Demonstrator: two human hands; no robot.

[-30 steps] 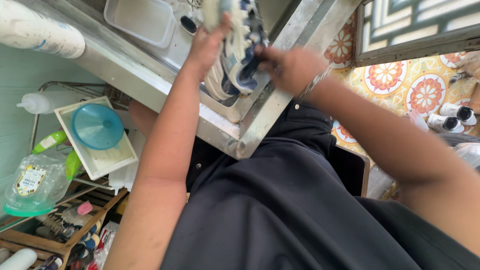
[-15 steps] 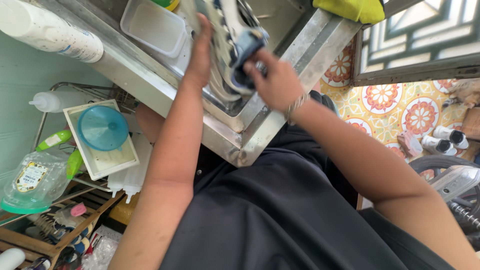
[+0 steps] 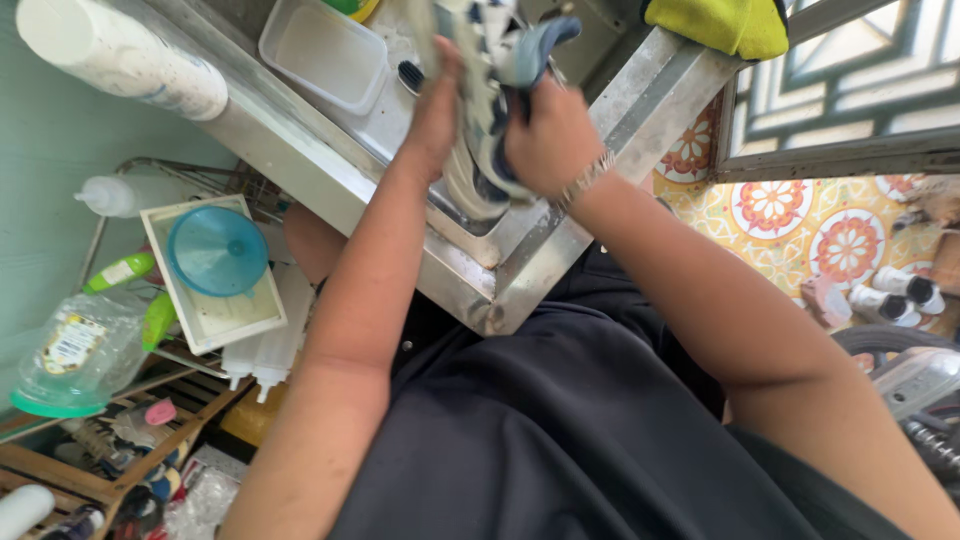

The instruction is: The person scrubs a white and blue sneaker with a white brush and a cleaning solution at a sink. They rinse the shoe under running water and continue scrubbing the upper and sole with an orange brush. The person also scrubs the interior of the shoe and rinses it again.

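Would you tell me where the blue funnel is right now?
The blue funnel lies on a white tray at left, below the steel sink.

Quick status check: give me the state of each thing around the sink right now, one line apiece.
Left hand: gripping the shoe.
Right hand: pressing a blue cloth on the shoe.
Shoe: held on edge over the steel sink.
Plastic tub: empty, upright.
Blue funnel: resting in a white tray.
Yellow cloth: draped on the sink rim.

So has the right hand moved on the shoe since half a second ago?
Yes. The right hand with the blue cloth has slid up the shoe, away from the sink's near corner and toward its far side.
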